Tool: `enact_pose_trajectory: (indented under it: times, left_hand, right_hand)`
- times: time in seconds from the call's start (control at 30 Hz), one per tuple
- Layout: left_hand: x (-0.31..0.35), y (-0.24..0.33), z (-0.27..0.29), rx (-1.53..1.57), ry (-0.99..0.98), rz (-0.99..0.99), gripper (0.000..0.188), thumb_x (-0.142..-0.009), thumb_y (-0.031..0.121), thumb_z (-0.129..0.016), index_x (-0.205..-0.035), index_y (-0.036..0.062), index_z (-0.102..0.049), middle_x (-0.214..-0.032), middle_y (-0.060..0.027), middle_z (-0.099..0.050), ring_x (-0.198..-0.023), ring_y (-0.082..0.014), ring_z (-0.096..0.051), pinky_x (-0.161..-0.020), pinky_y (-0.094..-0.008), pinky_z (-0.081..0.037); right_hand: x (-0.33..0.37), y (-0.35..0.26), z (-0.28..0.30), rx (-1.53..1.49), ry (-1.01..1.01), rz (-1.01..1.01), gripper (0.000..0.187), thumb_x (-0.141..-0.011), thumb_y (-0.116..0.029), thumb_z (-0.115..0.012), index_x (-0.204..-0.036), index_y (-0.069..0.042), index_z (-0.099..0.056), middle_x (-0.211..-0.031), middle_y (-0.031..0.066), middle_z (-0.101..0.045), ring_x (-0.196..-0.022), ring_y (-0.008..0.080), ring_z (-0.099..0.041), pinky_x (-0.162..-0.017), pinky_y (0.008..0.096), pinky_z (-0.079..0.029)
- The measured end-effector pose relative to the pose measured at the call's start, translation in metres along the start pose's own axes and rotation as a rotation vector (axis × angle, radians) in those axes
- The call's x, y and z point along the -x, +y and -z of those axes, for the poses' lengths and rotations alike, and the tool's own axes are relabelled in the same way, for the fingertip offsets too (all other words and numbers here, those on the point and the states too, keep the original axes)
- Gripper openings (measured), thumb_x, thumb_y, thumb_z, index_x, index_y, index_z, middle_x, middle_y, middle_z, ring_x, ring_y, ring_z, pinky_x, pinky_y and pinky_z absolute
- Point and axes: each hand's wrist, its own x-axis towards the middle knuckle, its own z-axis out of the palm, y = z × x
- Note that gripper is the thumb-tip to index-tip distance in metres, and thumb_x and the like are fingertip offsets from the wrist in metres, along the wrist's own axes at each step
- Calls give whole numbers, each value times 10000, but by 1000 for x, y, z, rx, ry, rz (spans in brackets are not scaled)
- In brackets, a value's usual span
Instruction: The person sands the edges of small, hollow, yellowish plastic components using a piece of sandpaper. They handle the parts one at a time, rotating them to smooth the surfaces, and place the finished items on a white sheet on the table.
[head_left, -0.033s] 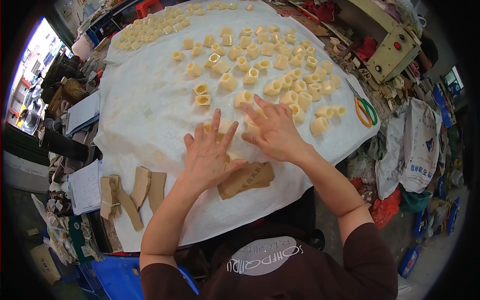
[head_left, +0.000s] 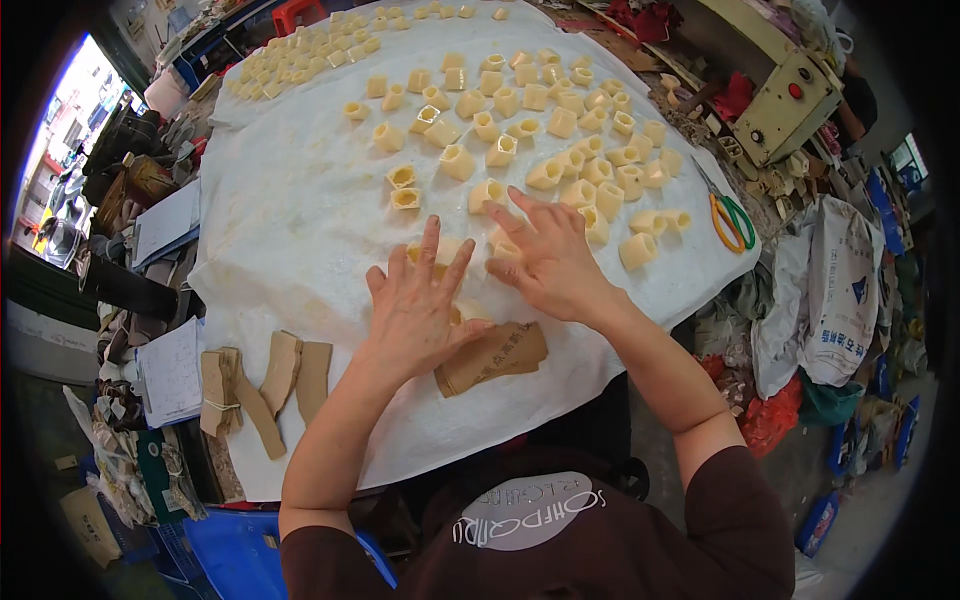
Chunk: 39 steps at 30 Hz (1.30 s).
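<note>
My left hand lies open, fingers spread, over a few cream-coloured hollow pieces; one piece shows between its fingers, another beside the thumb. To its right, my right hand is open, palm down, its thumb and index finger apart around a cream hollow piece. Whether they touch it is partly hidden. Just beyond the index finger stands another hollow piece. A stack of brown cardboard strips lies below the left thumb.
Many similar pieces cover the white cloth farther off. Cut cardboard strips lie at the near left. Scissors with green and orange handles rest at the right edge. A machine box stands at the back right.
My right thumb and fingers have shifted slightly about the piece between them. The left hand has hardly moved.
</note>
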Motion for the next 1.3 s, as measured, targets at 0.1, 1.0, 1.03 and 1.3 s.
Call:
enact_pose_trajectory:
  times: [0.1, 1.0, 1.03, 1.3]
  left_hand:
    - [-1, 6, 0, -31, -7, 36, 877, -630, 546, -679, -1368, 235, -323, -1436, -191, -167, -1275, -435, -177, -907, -570, -256]
    - [21, 3, -27, 681, 506, 46, 471, -847, 82, -479, -1303, 92, -360, -1363, -116, -324, -1300, -251, -268, -1072, -420, -158]
    - [22, -3, -28, 796, 586, 84, 470, -849, 67, -470, -1303, 76, -350, -1360, -119, -318, -1295, -242, -277, -1072, -401, -180]
    - [53, -5, -7, 1416, 637, 297, 344, -858, 39, -441, -1200, 7, -421, -1206, -115, -462, -1167, -201, -421, -972, -327, -310]
  right_hand:
    - [3, -1, 11, -225, 214, 37, 430, -838, -302, -568, -1206, -100, -481, -1184, 149, -465, -1050, 324, -446, -901, 457, -295]
    - [90, -15, 23, -190, -239, 174, 240, -648, -159, -704, -860, -95, -612, -1169, 42, -517, -1127, 222, -439, -926, 376, -327]
    - [89, -19, 25, -188, -228, 159, 246, -645, -162, -709, -860, -94, -610, -1178, 46, -510, -1135, 225, -433, -926, 375, -326]
    - [84, -40, 18, -277, -309, 269, 239, -636, -154, -700, -836, -83, -589, -1097, 49, -515, -1027, 227, -462, -840, 351, -388]
